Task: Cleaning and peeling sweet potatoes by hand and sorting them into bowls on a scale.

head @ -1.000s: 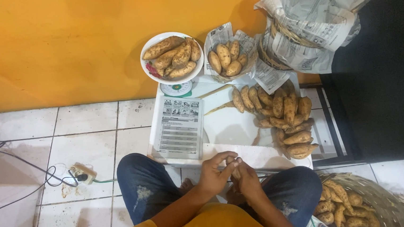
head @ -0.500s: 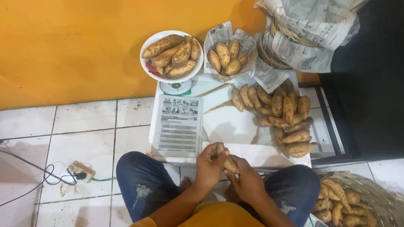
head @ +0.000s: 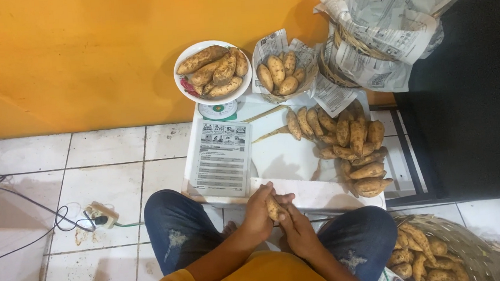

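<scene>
Sweet potato (head: pixel 273 207) — now upright (earlier hidden) — between both hands' fingers (head: pixel 264 199).

The tuber (head: pixel 274 207) at lower centre is mostly hidden by both hands' fingers (head: pixel 264 197). The basket (head: pixel 486 253) at lower right is cut off by the frame's edge. Newspaper hides the contents of the upper-right basket (head: pixel 338 64).

The sweet potato (head: pixel 274 208) between the left hand (head: pixel 259 212) and right hand (head: pixel 296 230) has matt, rough, soil-flecked tan skin, like the pile (head: pixel 353 148) lying on a smooth white board (head: pixel 280 156). Printed newsprint (head: pixel 392 28), creased and matt, lines the woven wicker baskets (head: pixel 481 253), while the bowl (head: pixel 182 75) looks like smooth white plastic. The floor tiles (head: pixel 110 147) are glossy, stained ceramic, and the jeans (head: pixel 177 230) are faded, distressed blue denim.
</scene>
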